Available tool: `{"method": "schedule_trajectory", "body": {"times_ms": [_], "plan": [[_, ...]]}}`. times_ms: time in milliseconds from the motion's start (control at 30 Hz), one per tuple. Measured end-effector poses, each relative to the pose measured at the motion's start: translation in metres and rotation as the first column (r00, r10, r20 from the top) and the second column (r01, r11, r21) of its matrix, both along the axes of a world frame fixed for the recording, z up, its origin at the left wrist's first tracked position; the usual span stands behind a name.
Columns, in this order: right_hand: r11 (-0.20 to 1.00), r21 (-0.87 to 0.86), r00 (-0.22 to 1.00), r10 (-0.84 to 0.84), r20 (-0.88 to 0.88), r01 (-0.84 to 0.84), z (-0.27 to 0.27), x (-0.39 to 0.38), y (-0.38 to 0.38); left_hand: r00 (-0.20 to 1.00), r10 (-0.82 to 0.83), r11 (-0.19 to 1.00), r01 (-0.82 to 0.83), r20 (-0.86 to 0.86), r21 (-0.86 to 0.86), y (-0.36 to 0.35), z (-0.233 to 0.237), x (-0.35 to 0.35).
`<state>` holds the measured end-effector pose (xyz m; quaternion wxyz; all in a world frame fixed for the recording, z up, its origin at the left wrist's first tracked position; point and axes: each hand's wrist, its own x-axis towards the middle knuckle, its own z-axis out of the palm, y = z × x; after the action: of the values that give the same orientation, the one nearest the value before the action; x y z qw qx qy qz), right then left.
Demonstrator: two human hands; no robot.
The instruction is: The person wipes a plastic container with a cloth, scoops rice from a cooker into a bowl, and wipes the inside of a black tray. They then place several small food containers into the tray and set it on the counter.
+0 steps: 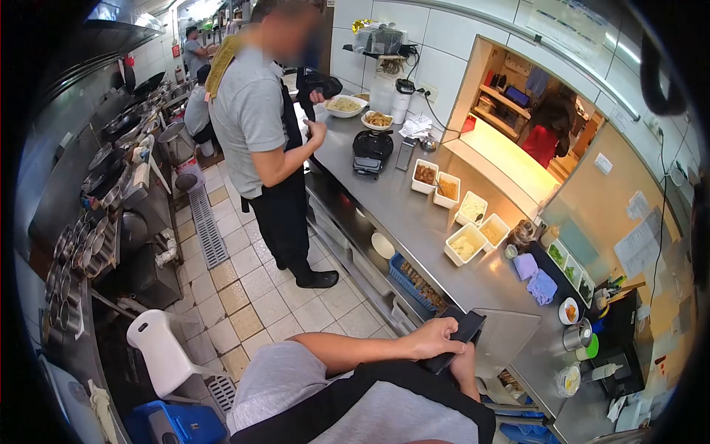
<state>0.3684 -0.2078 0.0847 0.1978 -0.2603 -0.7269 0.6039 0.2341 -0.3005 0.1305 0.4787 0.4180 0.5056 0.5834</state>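
Note:
My left hand (pixel 433 338) is closed around a dark, flat-sided rectangular object (pixel 467 328), its thumb lying along the edge. Just below, my right hand (pixel 464 366) grips the lower part of the same object, its fingers partly hidden. I cannot make out exactly what the object is. Both hands are in front of my body, by the front edge of the steel counter (pixel 414 229). Beyond them on the counter stand several white tubs of food, among them one with a pale yellow filling (pixel 464 245).
A co-worker (pixel 255 126) in a black apron stands at the counter, ahead on the left. A blue crate (pixel 414 281) sits on the shelf below. At left are a white chair (pixel 159 348), a blue bin (pixel 177 422) and a cooking line. A serving hatch (pixel 510 177) opens beyond the counter.

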Motion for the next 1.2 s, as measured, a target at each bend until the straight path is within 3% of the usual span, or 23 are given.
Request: {"method": "schedule_trajectory", "body": {"times_ms": [33, 100, 167, 233, 333, 367, 433, 467, 500, 533, 567, 633, 667, 700, 733, 767, 867, 967, 1067, 1100, 1167, 1200], "plan": [[0.997, 0.042, 0.998, 0.067, 0.021, -0.068, -0.001, -0.003, 0.001, 1.0, 0.008, 1.0, -0.008, -0.005, -0.026, 0.0, 0.0, -0.005], [0.996, -0.021, 0.977, 0.082, -0.199, -0.087, -0.005, -0.017, -0.025, 0.993, 0.001, 0.999, 0.004, 0.122, -0.043, 0.002, -0.003, -0.013], [0.987, -0.051, 0.966, 0.138, -0.22, -0.153, -0.008, -0.021, -0.033, 0.985, -0.018, 0.998, 0.027, 0.173, -0.048, 0.003, -0.005, -0.019], [0.965, -0.07, 0.967, 0.25, -0.041, -0.253, -0.014, -0.011, -0.024, 0.987, -0.048, 0.997, 0.055, 0.151, -0.045, 0.002, -0.006, -0.023], [0.915, -0.146, 0.89, 0.401, 0.219, -0.376, -0.026, 0.011, -0.004, 0.962, 0.016, 1.0, -0.012, 0.272, -0.016, 0.001, 0.007, -0.026], [0.924, -0.102, 0.905, 0.383, 0.187, -0.37, -0.032, 0.016, 0.0, 0.986, 0.032, 0.999, -0.029, 0.165, -0.018, 0.002, 0.007, -0.032], [0.948, -0.047, 0.928, 0.318, 0.193, -0.315, -0.067, 0.036, 0.005, 0.928, -0.072, 0.997, 0.064, 0.365, 0.034, 0.002, 0.023, -0.04], [0.958, -0.02, 0.932, 0.283, 0.228, -0.286, -0.09, 0.049, 0.01, 0.943, -0.038, 0.999, 0.028, 0.33, 0.034, 0.006, 0.017, -0.043], [0.966, 0.006, 0.933, 0.246, 0.262, -0.257, -0.113, 0.062, 0.015, 0.976, 0.002, 1.0, 0.0, 0.22, -0.01, -0.001, 0.045, -0.048], [0.871, 0.26, 0.824, 0.243, 0.511, -0.418, -0.13, 0.077, 0.028, 0.999, 0.011, 0.998, -0.008, -0.034, 0.065, 0.008, 0.032, -0.055], [0.815, 0.238, 0.53, 0.098, 0.842, -0.528, -0.124, 0.084, 0.032, 1.0, 0.003, 0.997, -0.004, -0.017, -0.078, 0.007, 0.044, -0.055], [0.817, 0.474, 0.491, -0.281, 0.824, -0.329, -0.178, 0.14, 0.058, 0.99, 0.015, 0.999, -0.007, 0.143, -0.05, 0.012, 0.045, -0.052], [0.847, 0.451, 0.515, -0.262, 0.816, -0.283, -0.134, 0.149, 0.06, 0.984, 0.008, 0.998, 0.003, 0.176, -0.063, 0.01, 0.061, -0.04], [0.831, 0.537, 0.584, -0.366, 0.724, -0.146, -0.123, 0.164, 0.062, 0.979, 0.012, 0.997, 0.003, 0.202, -0.075, 0.01, 0.069, -0.033], [0.763, 0.646, 0.634, -0.509, 0.582, 0.02, -0.086, 0.166, 0.05, 0.989, 0.018, 0.995, -0.004, 0.145, -0.098, 0.013, 0.056, -0.037], [0.687, 0.713, 0.677, -0.592, 0.437, 0.14, -0.062, 0.163, 0.043, 0.977, 0.061, 0.995, -0.044, 0.202, -0.084, 0.017, 0.058, -0.023], [0.698, 0.652, 0.836, -0.52, 0.175, 0.298, -0.068, 0.157, 0.037, 0.976, -0.008, 0.992, 0.034, 0.216, -0.12, 0.024, 0.054, -0.002], [0.797, 0.551, 0.948, -0.317, 0.033, 0.247, -0.117, 0.159, 0.033, 0.973, -0.009, 0.992, 0.039, 0.232, -0.124, 0.029, 0.062, 0.027], [0.787, 0.565, 0.836, -0.468, 0.286, 0.246, -0.187, 0.2, 0.041, 0.981, -0.022, 0.992, 0.044, 0.191, -0.115, 0.027, 0.078, 0.053], [0.843, 0.535, 0.702, -0.415, 0.578, 0.057, -0.19, 0.215, 0.044, 0.985, -0.028, 0.992, 0.048, 0.169, -0.115, 0.028, 0.079, 0.062], [0.838, 0.502, 0.575, -0.524, 0.628, 0.216, -0.17, 0.237, 0.044, 0.991, -0.087, 0.989, 0.099, 0.106, -0.109, 0.033, 0.073, 0.061], [0.769, 0.572, 0.567, -0.617, 0.546, 0.287, -0.159, 0.245, 0.045, 0.992, -0.079, 0.99, 0.09, 0.102, -0.106, 0.034, 0.071, 0.066]]}}
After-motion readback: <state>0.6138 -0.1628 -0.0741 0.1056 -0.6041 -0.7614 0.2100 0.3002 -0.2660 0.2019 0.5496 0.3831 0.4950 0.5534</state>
